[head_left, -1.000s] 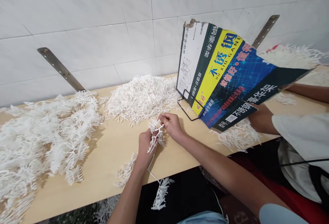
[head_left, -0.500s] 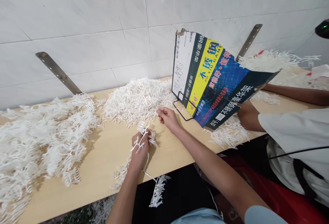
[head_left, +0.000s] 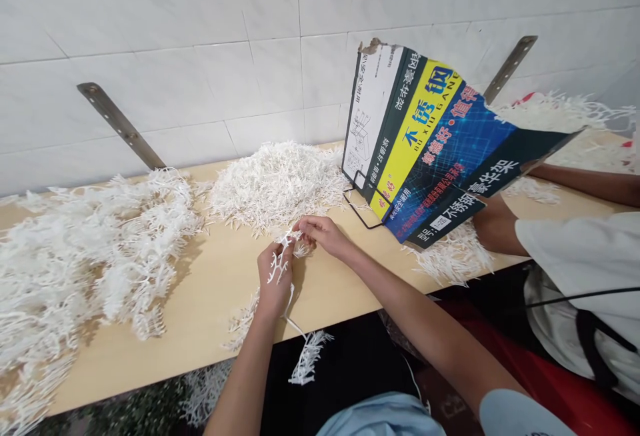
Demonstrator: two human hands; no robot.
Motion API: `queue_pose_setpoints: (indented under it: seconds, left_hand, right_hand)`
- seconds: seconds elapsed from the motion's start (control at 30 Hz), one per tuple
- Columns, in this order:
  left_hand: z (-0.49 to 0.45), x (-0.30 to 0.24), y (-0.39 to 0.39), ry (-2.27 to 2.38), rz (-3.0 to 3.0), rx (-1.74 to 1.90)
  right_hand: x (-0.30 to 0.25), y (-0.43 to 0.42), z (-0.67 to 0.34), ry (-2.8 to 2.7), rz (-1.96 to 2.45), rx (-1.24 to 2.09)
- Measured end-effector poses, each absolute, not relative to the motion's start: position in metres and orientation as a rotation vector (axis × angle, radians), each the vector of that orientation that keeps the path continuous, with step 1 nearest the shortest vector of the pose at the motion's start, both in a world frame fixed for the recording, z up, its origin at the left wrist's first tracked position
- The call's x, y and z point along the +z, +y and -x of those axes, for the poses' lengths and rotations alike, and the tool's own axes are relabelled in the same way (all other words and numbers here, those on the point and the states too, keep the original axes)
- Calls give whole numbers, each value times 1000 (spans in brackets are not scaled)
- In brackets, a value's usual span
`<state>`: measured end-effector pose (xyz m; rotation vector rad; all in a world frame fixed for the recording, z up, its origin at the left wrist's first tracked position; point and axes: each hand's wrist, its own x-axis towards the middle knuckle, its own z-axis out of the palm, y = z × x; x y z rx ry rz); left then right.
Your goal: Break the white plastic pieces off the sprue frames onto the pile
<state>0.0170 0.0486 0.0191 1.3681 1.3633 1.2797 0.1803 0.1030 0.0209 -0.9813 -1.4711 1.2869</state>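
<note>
My left hand point(head_left: 273, 281) is closed round a white branched plastic strip point(head_left: 278, 266) with small teeth. The strip's tail hangs over the table's front edge and ends in a toothed tuft point(head_left: 306, 358). My right hand point(head_left: 316, 235) pinches the top end of the same strip, just in front of a heap of loose white plastic pieces point(head_left: 280, 185). Both hands are over the wooden table point(head_left: 210, 303).
A large tangle of white branched strips point(head_left: 85, 249) covers the table's left side. A printed cardboard sheet point(head_left: 430, 146) stands tilted on a wire stand at the right. Behind it another person's arm point(head_left: 495, 226) rests on the table among more white pieces point(head_left: 453, 259). Tiled wall behind.
My right hand went to the heap of loose pieces and has come back to the strip in my left hand. My left hand kept its hold.
</note>
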Motion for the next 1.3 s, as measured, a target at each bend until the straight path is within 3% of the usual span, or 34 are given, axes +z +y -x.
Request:
queue_pose_setpoints:
  seconds: [0.2, 0.57, 0.73, 0.93, 1.17, 1.3]
  left_hand:
    - [-13, 14, 51, 1281, -1510, 1220]
    - [-13, 10, 54, 1277, -1651, 1102]
    - [-15, 11, 50, 1305, -1502, 1214]
    - [-18, 19, 48, 1310, -1543, 1240]
    - [-12, 12, 44, 1501, -1667, 1457]
    - [-15, 11, 44, 1412, -1617, 1422]
  right_hand:
    - [21, 105, -180, -1640, 976, 1101]
    - [8, 118, -185, -1279, 1168, 1025]
    - [16, 115, -185, -1331, 1126, 977]
    - [21, 105, -184, -1662, 1008, 1217]
    - [1, 124, -185, -1357, 1212, 953]
    - [9, 119, -183, -1392, 1115, 902]
